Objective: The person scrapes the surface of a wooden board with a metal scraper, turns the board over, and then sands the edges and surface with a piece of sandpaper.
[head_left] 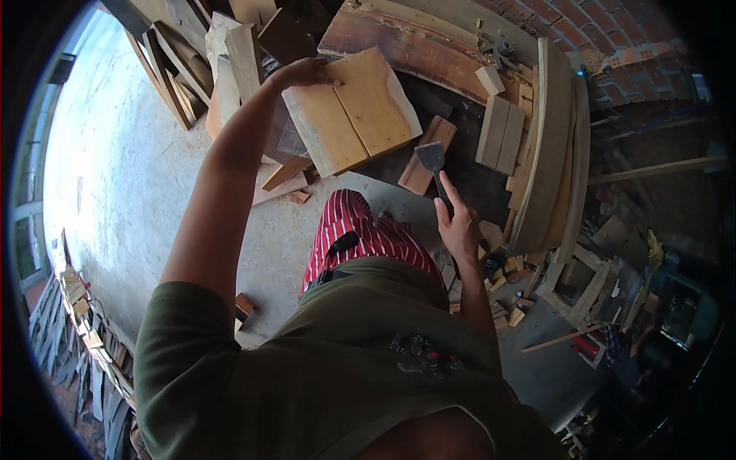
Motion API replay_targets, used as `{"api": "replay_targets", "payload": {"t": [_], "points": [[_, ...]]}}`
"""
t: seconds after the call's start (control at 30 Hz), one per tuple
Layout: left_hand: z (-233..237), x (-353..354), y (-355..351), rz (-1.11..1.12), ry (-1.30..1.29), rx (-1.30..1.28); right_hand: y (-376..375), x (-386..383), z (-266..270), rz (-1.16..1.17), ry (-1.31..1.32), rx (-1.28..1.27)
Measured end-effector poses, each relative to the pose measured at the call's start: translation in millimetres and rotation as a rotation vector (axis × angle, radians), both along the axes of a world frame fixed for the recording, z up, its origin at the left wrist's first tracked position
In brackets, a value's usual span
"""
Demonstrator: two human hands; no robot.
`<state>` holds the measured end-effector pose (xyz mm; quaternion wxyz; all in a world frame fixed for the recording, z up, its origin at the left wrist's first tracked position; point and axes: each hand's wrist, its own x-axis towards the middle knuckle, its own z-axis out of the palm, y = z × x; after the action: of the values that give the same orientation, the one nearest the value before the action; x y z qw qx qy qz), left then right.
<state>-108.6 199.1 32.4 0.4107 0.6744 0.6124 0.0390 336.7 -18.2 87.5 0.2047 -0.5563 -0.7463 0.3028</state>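
Note:
A light wooden piece point(353, 111) with a seam down its middle lies tilted at the dark work surface. My left hand point(307, 73) is at its upper left edge, thumb on the top face and the other fingers partly hidden. To the right of the piece, my right hand point(458, 224) is closed around the handle of a scraper point(431, 156), index finger along the shaft. The scraper's wide grey blade points up and overlaps a small grooved wooden block point(428, 153). Another grooved block point(501, 134) lies farther right.
Long curved boards point(542, 146) stand on edge to the right, and a reddish plank point(406, 42) lies behind. Boards lean at the upper left point(184, 73). Wood scraps point(517, 276) litter the floor at the lower right, near a brick wall point(583, 27) farther up.

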Motion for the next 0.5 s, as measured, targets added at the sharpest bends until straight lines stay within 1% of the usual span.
{"api": "replay_targets", "payload": {"t": [0.07, 0.1, 0.13, 0.2, 0.23, 0.27, 0.33, 0.37, 0.4, 0.47, 0.5], "points": [[-7, -4, 13, -0.107, -0.048, -0.091, -8, 0, -3, -0.095, -0.044, 0.037], [5, -1, 13, -0.119, -0.109, -0.177, -11, -3, 2, -0.123, -0.044, 0.018], [3, -2, 23, -0.153, -0.104, -0.186, -12, -6, 6, -0.158, -0.042, 0.011], [-4, -4, 32, -0.054, -0.226, -0.376, -17, -13, 8, -0.209, -0.030, -0.049], [-7, -2, 37, -0.048, -0.238, -0.388, -19, -20, 4, -0.210, 0.040, 0.029], [-9, 1, 40, -0.074, -0.234, -0.400, -21, -24, -3, -0.238, 0.038, 0.020], [-14, 7, 38, -0.045, -0.331, -0.348, -27, -39, -5, -0.371, 0.101, -0.096], [-13, 8, 38, -0.072, -0.334, -0.251, -30, -41, -3, -0.444, 0.219, -0.280], [-17, 12, 44, -0.088, -0.326, -0.255, -30, -49, -2, -0.460, 0.227, -0.281], [-29, 32, 55, -0.156, 0.045, 0.701, -29, -60, -5, -0.476, 0.492, -0.338], [-4, 54, 49, -0.277, 0.042, 0.729, -28, -63, -10, -0.489, 0.498, -0.347]]}}
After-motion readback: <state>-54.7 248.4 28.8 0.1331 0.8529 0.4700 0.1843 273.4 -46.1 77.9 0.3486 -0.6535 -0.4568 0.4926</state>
